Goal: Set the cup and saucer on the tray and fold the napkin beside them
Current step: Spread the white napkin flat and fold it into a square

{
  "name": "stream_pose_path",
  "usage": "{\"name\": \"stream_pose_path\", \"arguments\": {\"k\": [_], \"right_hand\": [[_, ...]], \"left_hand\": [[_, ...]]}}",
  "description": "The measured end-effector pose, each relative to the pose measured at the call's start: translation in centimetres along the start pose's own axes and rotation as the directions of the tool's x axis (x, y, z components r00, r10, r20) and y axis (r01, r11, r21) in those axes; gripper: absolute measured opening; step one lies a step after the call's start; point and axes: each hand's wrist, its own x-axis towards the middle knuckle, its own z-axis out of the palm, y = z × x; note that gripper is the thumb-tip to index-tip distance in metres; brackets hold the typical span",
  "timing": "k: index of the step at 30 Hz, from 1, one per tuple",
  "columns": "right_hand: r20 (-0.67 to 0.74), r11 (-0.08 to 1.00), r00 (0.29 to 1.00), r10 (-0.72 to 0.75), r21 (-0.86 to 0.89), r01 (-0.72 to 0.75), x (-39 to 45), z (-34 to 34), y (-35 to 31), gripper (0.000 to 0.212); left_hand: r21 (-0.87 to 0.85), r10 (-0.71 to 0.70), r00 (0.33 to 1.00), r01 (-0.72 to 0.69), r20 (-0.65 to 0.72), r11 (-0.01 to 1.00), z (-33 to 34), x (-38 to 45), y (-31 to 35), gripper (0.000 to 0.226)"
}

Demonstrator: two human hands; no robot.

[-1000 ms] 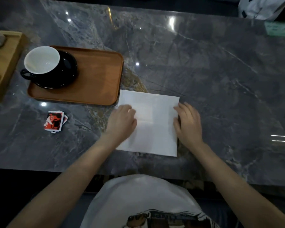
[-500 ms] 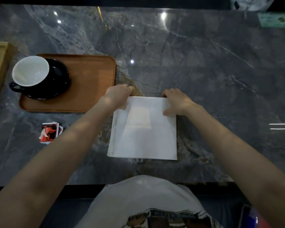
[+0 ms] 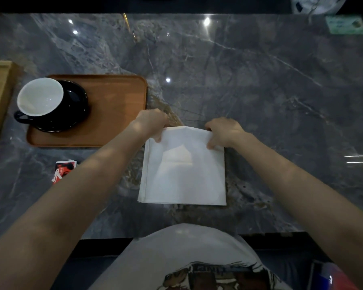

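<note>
Cup [image 3: 40, 96] on saucer [image 3: 71, 109], both on tray [image 3: 117, 114]: done. Left hand [image 3: 150, 122] and right hand [image 3: 223, 131] pinching far corners of napkin [image 3: 184, 170], edge lifted off bench [image 3: 260, 80]. Fold unfinished; placing beside tray likely left.

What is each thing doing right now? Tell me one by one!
cup: upright, empty, on the saucer
saucer: on the tray's left part
tray: flat on the table
napkin: on the table, far edge lifted
left hand: pinching the far left corner
right hand: pinching the far right corner
</note>
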Motion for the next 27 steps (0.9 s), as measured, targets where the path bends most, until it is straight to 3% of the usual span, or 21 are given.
{"name": "stream_pose_path", "arguments": {"k": [4, 7, 9, 11, 15, 19, 27], "right_hand": [[-0.177, 0.998, 0.982, -0.063, -0.040, 0.056, -2.8, 1.4, 0.0, 0.020], [-0.341, 0.997, 0.937, -0.068, 0.007, 0.075, -4.9, 2.7, 0.4, 0.019], [-0.487, 0.995, 0.868, -0.093, -0.028, 0.091, -6.1, 3.6, 0.5, 0.015], [-0.563, 0.992, 0.817, -0.124, -0.064, 0.106, -7.2, 4.8, 0.6, 0.025], [-0.596, 0.979, 0.777, -0.200, -0.095, 0.180, -9.3, 7.2, 1.0, 0.036], [-0.601, 0.953, 0.739, -0.304, -0.207, 0.223, -11.6, 9.7, 0.4, 0.038], [-0.588, 0.941, 0.748, -0.307, -0.305, 0.147, -13.6, 14.2, -0.6, 0.050]], "left_hand": [[0.065, 0.006, 0.979, 0.007, -0.202, 0.998, 1.7, -1.9, 1.4, 0.020], [-0.016, -0.004, 0.975, 0.000, -0.220, 1.000, 3.0, -3.7, 1.4, 0.028], [-0.051, -0.014, 0.978, 0.003, -0.209, 0.999, 3.3, -5.1, 1.1, 0.031], [-0.025, 0.032, 0.946, -0.042, -0.324, 0.999, 4.0, -6.7, 1.3, 0.032], [0.088, 0.161, 0.831, -0.135, -0.532, 0.987, 5.4, -10.0, 1.4, 0.044], [0.124, 0.253, 0.745, -0.225, -0.617, 0.966, 7.4, -11.7, 2.0, 0.056], [0.213, 0.260, 0.809, -0.170, -0.527, 0.962, 12.8, -13.8, 3.2, 0.052]]}}
